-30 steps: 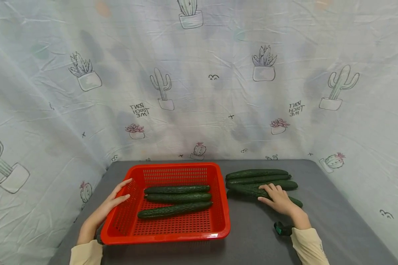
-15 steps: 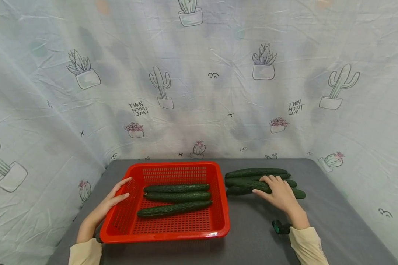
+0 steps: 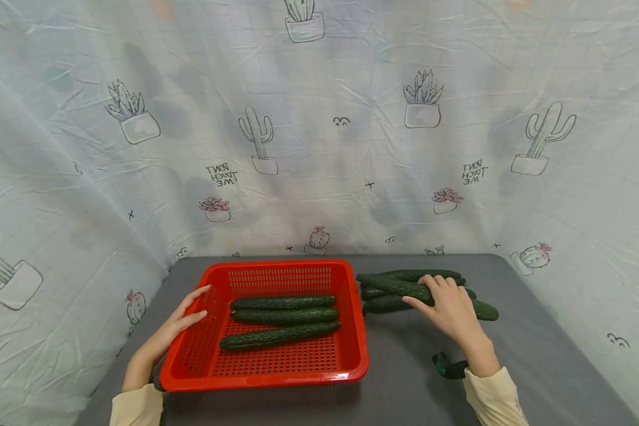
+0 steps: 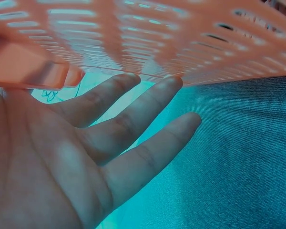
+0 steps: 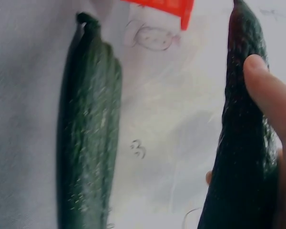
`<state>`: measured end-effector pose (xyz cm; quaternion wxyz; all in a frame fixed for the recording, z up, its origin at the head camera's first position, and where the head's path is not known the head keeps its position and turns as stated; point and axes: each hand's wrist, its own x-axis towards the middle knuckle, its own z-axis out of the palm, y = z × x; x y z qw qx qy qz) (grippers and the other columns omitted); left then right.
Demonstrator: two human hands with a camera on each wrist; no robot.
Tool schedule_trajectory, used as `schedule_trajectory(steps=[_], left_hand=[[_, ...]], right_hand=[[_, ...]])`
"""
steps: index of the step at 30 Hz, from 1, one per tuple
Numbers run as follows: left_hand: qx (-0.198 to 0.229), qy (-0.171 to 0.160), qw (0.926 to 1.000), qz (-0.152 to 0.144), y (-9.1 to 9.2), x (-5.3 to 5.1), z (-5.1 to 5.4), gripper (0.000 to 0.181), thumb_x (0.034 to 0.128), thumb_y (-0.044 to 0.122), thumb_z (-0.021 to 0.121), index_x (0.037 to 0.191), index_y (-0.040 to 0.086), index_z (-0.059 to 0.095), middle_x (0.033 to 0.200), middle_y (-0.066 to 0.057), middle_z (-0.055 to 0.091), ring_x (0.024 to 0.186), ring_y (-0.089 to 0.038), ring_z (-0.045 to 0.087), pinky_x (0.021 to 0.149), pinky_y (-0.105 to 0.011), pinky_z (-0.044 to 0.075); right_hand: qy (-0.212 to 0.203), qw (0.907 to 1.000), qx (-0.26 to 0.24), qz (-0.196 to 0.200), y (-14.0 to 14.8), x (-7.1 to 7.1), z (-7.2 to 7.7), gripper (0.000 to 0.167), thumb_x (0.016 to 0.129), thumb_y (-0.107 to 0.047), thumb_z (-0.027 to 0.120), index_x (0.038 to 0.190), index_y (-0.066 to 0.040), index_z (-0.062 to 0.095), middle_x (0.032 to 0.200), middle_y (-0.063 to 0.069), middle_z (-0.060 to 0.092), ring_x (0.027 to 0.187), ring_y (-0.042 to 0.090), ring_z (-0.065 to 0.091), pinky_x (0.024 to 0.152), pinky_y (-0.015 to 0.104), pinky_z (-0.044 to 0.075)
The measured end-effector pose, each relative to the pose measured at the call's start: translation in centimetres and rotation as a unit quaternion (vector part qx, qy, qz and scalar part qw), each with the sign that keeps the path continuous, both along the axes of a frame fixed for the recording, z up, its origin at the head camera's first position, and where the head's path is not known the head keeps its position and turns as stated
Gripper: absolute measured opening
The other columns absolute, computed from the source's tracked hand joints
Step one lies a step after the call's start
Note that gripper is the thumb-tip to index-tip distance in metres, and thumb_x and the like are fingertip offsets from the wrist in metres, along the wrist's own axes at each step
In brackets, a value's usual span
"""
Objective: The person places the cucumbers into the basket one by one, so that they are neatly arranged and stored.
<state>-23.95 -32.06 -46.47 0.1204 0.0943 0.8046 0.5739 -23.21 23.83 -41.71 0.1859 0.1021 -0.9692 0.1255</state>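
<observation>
Gripping one cucumber (image 3: 396, 286), the right hand (image 3: 451, 307) has just raised it free of the other cucumbers (image 3: 387, 304), while the left hand (image 3: 171, 332), fingers straight, touches the red basket (image 3: 266, 382)

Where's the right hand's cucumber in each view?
Head: gripped cucumber right of centre, in the right hand.
Left wrist: not in it.
Right wrist: the gripped cucumber runs down the right side.
Landmark: red basket, left of centre in head, at the top of both wrist views.
</observation>
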Motion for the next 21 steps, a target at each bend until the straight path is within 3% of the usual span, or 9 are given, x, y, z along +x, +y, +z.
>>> schedule_trajectory(steps=[2, 9, 15, 21], left_hand=[[0.0, 0.002, 1.0, 0.001, 0.1, 0.1, 0.0, 0.058, 0.0984, 0.029, 0.041, 0.148, 0.025, 0.011, 0.152, -0.011, 0.001, 0.126, -0.042, 0.031, 0.085, -0.039, 0.047], [-0.032, 0.02, 0.9993, 0.001, 0.0, 0.1, -0.3, 0.059, 0.0982, 0.03, 0.041, 0.149, 0.024, 0.012, 0.153, -0.011, -0.003, 0.134, -0.04, 0.009, 0.094, -0.061, 0.033], [-0.015, 0.006, 0.9998, 0.007, 0.0, -0.1, -0.3, 0.058, 0.0979, 0.031, 0.041, 0.148, 0.027, 0.013, 0.153, -0.009, -0.001, 0.131, -0.037, 0.021, 0.088, -0.041, 0.043], [-0.002, 0.001, 1.0, 0.003, -0.1, -0.3, -0.2, 0.058, 0.0981, 0.03, 0.041, 0.148, 0.026, 0.012, 0.153, -0.009, 0.0, 0.131, -0.039, 0.023, 0.088, -0.041, 0.044]], right_hand=[[0.002, 1.0, 0.003, -0.004, -0.5, 0.3, 0.4, 0.052, 0.078, -0.055, 0.064, 0.106, -0.011, 0.061, 0.094, 0.006, 0.06, 0.087, 0.027, 0.051, 0.074, 0.044, 0.039], [0.014, 0.9999, 0.008, -0.001, -2.2, 1.2, 1.2, 0.054, 0.078, -0.062, 0.059, 0.104, -0.014, 0.06, 0.089, 0.003, 0.056, 0.083, 0.025, 0.048, 0.07, 0.04, 0.036], [0.033, 0.9994, 0.007, 0.003, -3.7, 1.7, 1.1, 0.052, 0.077, -0.063, 0.06, 0.101, -0.016, 0.06, 0.085, 0.0, 0.054, 0.078, 0.021, 0.046, 0.069, 0.037, 0.035], [0.031, 0.9994, 0.014, 0.005, -5.0, 2.0, 1.0, 0.051, 0.076, -0.061, 0.062, 0.1, -0.016, 0.061, 0.081, -0.001, 0.052, 0.077, 0.021, 0.047, 0.068, 0.035, 0.034]])
